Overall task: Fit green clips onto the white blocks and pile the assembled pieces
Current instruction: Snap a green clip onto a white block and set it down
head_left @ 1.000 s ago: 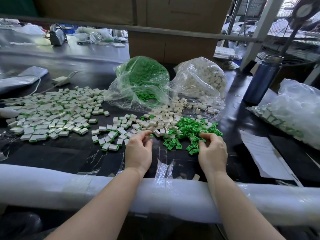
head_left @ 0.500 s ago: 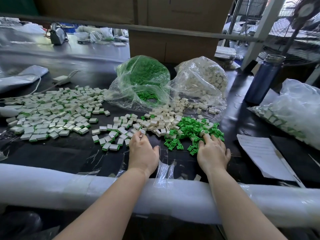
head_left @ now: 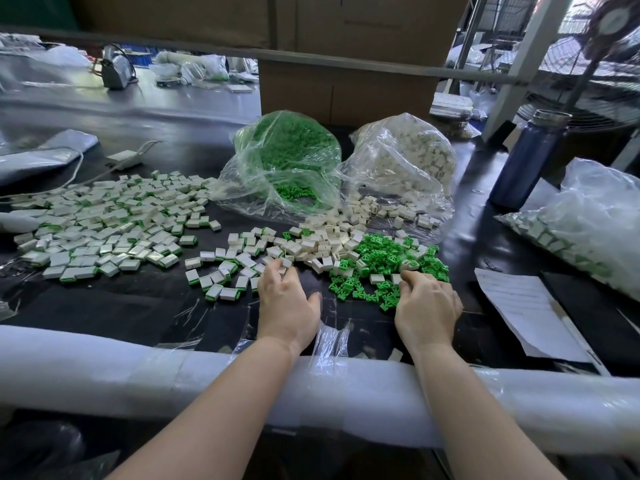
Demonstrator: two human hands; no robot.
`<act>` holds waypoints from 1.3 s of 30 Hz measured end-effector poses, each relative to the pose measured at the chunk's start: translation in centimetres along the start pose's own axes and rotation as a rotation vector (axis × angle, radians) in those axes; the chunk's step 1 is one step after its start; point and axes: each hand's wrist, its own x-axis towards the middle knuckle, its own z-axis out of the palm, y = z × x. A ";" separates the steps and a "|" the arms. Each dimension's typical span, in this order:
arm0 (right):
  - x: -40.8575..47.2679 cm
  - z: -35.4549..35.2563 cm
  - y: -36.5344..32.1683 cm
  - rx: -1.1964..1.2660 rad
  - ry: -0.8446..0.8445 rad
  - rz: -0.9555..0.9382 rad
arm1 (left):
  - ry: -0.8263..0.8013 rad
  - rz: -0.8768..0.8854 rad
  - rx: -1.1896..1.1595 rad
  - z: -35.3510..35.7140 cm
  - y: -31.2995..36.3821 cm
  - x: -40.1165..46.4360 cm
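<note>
Loose green clips (head_left: 381,251) lie in a heap at the centre right of the black table. Bare white blocks (head_left: 322,244) sit just left of them. A wide spread of assembled white-and-green pieces (head_left: 104,230) covers the left, with a smaller group (head_left: 221,271) nearer me. My left hand (head_left: 287,299) reaches forward, thumb spread aside, its fingertips touching pieces at the edge of the white blocks. My right hand (head_left: 427,303) rests at the near edge of the clip heap, its fingers curled down round a green clip; the fingertips are hidden.
Two open plastic bags stand behind: one of green clips (head_left: 287,157), one of white blocks (head_left: 405,157). A blue bottle (head_left: 526,161) and a filled bag (head_left: 588,220) are at right, a paper sheet (head_left: 519,313) near right. A padded white rail (head_left: 104,372) runs along the front edge.
My left hand set down the piece it pinched and stretched forward to the white blocks. My right hand's fingers, straight on the clips half a second ago, have curled.
</note>
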 end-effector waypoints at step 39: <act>-1.4 0.9 -2.1 0.010 -0.244 -0.636 | 0.043 0.105 -0.303 -0.5 0.2 -0.1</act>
